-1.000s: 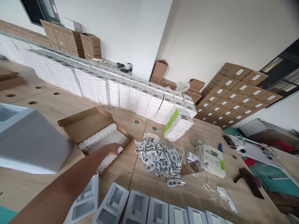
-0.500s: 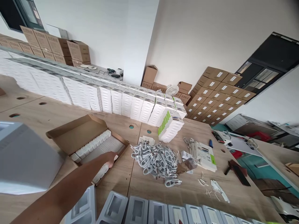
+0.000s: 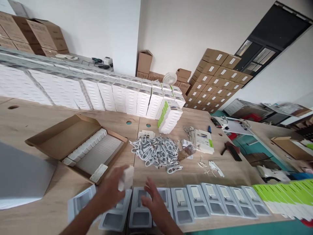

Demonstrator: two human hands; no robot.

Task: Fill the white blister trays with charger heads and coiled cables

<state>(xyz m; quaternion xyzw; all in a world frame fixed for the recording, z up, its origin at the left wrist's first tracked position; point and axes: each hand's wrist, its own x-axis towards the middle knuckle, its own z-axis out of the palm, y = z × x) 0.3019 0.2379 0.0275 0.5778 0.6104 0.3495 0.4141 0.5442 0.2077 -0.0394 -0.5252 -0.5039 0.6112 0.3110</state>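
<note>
My left hand (image 3: 112, 186) is closed around a white power adapter (image 3: 127, 178), slightly blurred, held above the grey plastic trays. Fingers spread and holding nothing, my right hand (image 3: 157, 205) hovers over a grey tray (image 3: 140, 217) near the middle of the row. Trays further right, such as one grey tray (image 3: 184, 216), each hold a white adapter. Left of my hands lies an open cardboard box (image 3: 66, 130) with a row of white adapters (image 3: 88, 147) along one side and one loose white piece (image 3: 99, 173) at its near corner.
A heap of grey cables (image 3: 156, 151) lies mid-table, with flat white-and-green cartons (image 3: 204, 140) beyond. Stacked white boxes (image 3: 119, 98) form a long wall behind. A large grey stack (image 3: 22, 176) stands left; green-and-white sleeves (image 3: 281, 195) lie right.
My left hand has come out of the cardboard box towards the trays, carrying a white adapter. My right hand has risen into view over the trays. The camera view has shifted right and down.
</note>
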